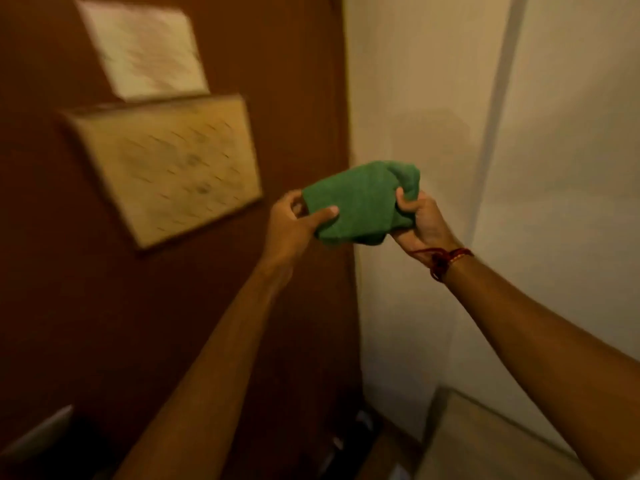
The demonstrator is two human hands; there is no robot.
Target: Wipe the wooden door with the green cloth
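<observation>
A bunched green cloth (360, 202) is held in the air between both hands, in front of the right edge of the brown wooden door (104, 289). My left hand (294, 223) pinches its left side, thumb on top. My right hand (419, 223), with a red thread band at the wrist, grips its right end. The cloth does not touch the door.
Two paper notices are fixed to the door: a white sheet (145, 50) above a yellowish framed one (169, 168). A cream wall (519, 168) runs along the right, with a pale ledge (485, 441) at the lower right. Dark objects lie on the floor below.
</observation>
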